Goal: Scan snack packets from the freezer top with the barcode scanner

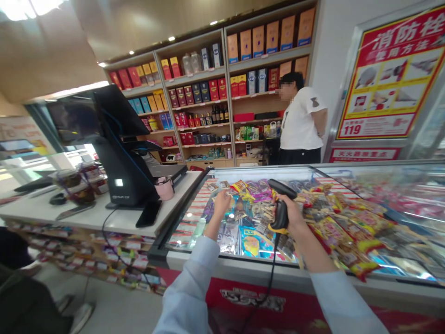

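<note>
Store chest freezer (pixel 225 262) heaped with snack packets (pixel 253 191): right hand (pixel 290 215) clenched round a corded barcode scanner (pixel 282 188), nose up, probably for aiming; left hand (pixel 222 204) open and empty just over the packets; liquor shelves (pixel 227 93) beyond.

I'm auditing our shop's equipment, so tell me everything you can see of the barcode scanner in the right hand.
The handheld barcode scanner is black and pistol-shaped, with a matte plastic look and a broad head angled up and away from its grip. The right hand wraps the grip, holding it above a glass-topped display chest. A black cable trails down from its base. Something yellow at the base is unclear.
</note>
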Demonstrator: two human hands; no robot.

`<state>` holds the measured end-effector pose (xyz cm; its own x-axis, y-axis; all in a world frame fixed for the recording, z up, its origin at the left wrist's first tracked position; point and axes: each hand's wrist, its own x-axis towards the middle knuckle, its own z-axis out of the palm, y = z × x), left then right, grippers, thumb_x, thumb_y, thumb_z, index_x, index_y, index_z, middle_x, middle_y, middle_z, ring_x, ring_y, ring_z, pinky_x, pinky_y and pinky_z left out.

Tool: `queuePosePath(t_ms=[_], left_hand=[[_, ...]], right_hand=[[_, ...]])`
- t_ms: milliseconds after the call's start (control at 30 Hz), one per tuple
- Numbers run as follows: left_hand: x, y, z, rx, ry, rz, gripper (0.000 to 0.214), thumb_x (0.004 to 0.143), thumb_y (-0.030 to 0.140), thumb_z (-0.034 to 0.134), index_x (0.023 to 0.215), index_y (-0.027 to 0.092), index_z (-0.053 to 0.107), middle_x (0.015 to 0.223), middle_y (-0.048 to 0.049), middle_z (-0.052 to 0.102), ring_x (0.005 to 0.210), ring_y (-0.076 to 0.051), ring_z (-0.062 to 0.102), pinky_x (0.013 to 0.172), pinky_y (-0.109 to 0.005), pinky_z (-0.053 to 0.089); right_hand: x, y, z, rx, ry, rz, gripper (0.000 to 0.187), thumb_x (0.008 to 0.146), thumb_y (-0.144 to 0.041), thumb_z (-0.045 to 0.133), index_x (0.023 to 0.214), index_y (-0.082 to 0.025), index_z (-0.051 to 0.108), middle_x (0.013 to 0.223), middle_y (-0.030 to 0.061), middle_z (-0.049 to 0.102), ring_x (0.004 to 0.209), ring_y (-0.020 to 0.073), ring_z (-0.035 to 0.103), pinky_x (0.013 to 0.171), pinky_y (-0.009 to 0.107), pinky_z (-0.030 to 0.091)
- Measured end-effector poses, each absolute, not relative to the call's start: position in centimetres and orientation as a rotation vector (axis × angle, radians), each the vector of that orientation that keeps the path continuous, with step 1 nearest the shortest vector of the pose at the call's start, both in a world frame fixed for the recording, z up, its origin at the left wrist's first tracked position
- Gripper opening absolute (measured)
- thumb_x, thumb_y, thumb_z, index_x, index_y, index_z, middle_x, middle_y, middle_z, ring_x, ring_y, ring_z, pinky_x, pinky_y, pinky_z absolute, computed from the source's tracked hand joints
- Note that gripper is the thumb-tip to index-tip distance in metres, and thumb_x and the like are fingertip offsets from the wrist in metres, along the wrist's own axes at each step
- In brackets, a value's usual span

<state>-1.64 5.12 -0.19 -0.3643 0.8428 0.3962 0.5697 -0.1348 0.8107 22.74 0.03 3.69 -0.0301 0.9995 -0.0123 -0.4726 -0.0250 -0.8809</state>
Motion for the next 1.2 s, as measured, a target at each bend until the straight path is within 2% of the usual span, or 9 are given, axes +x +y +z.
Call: queuePosePath(t_ms=[300,467,567,733,833,967,1067,1133,1200], left_hand=[[-12.2,3.1,-3.8,1.498,2.109,1.448,0.033,0.078,0.012,0.053,0.108,0.015,0.065,0.114,-0.0105,0.068,0.112,-0.023,0.059,0.101,-0.037,0.042],[-13.2,4.2,-5.0,1.543,2.174,1.355,0.033,0.083,0.013,0.05,0.114,0.015,0.063,0.119,-0.0112,0.066,0.114,-0.021,0.059,0.102,-0.036,0.041],[-12.6,5.6,-5.6,1.626,2.174,1.275,0.036,0.085,0.022,0.053,0.12,0.017,0.06,0.122,-0.0111,0.065,0.117,-0.022,0.057,0.103,-0.036,0.041],[-11.7,7.3,-6.7,2.034,2.093,0.957,0.056,0.088,0.036,0.055,0.141,0.024,0.041,0.144,-0.0101,0.049,0.133,-0.024,0.044,0.109,-0.042,0.035],[-11.5,7.5,-7.2,2.18,2.069,0.764,0.048,0.09,0.042,0.052,0.137,0.033,0.046,0.15,-0.0051,0.042,0.139,-0.026,0.035,0.114,-0.052,0.025],[-11.1,7.3,-7.1,2.21,2.141,0.7,0.037,0.091,0.043,0.05,0.126,0.032,0.055,0.143,-0.0057,0.049,0.135,-0.026,0.04,0.114,-0.054,0.023],[-10.9,7.2,-6.9,2.2,2.2,0.725,0.032,0.087,0.039,0.057,0.115,0.024,0.057,0.125,-0.0091,0.06,0.124,-0.026,0.049,0.108,-0.048,0.032],[-10.9,7.2,-6.7,2.122,2.254,0.732,0.037,0.083,0.038,0.062,0.114,0.02,0.055,0.117,-0.011,0.061,0.117,-0.027,0.051,0.101,-0.044,0.038],[-11.1,7.1,-6.5,2.0,2.319,0.745,0.052,0.077,0.042,0.068,0.119,0.017,0.051,0.118,-0.0135,0.058,0.116,-0.029,0.05,0.098,-0.042,0.04]], right_hand=[[11.6,1.5,0.2,-0.824,-0.96,1.649,0.019,0.07,-0.031,0.067,0.059,-0.019,0.058,0.046,-0.0008,0.055,0.036,0.0108,0.049,0.033,0.021,0.041],[8.0,2.4,-3.1,-0.824,-0.885,1.771,0.018,0.065,-0.031,0.07,0.063,-0.018,0.058,0.051,-0.0017,0.058,0.035,0.0102,0.05,0.032,0.021,0.042],[7.1,2.6,-4.8,-0.887,-0.835,1.802,0.019,0.064,-0.032,0.07,0.062,-0.017,0.058,0.05,-0.0022,0.057,0.034,0.01,0.049,0.031,0.021,0.042],[7.2,3.1,-5.8,-0.923,-0.789,1.793,0.023,0.06,-0.034,0.073,0.065,-0.017,0.06,0.051,-0.0025,0.059,0.034,0.0101,0.05,0.032,0.021,0.043],[7.5,3.2,-5.5,-0.923,-0.756,1.778,0.025,0.057,-0.034,0.075,0.065,-0.017,0.06,0.051,-0.003,0.059,0.034,0.01,0.051,0.033,0.02,0.043],[7.5,3.1,-5.1,-0.917,-0.733,1.775,0.027,0.055,-0.035,0.077,0.065,-0.017,0.059,0.05,-0.0034,0.059,0.034,0.0099,0.051,0.033,0.02,0.043],[7.5,2.9,-4.8,-0.918,-0.721,1.781,0.028,0.053,-0.035,0.077,0.065,-0.017,0.059,0.05,-0.0038,0.058,0.034,0.0099,0.05,0.032,0.021,0.042],[7.5,2.9,-4.6,-0.913,-0.723,1.786,0.028,0.053,-0.035,0.078,0.064,-0.017,0.059,0.051,-0.0037,0.058,0.034,0.0097,0.05,0.032,0.021,0.042],[7.6,2.8,-4.5,-0.904,-0.736,1.792,0.029,0.054,-0.036,0.078,0.063,-0.017,0.058,0.051,-0.0035,0.059,0.035,0.0096,0.051,0.033,0.02,0.042]])
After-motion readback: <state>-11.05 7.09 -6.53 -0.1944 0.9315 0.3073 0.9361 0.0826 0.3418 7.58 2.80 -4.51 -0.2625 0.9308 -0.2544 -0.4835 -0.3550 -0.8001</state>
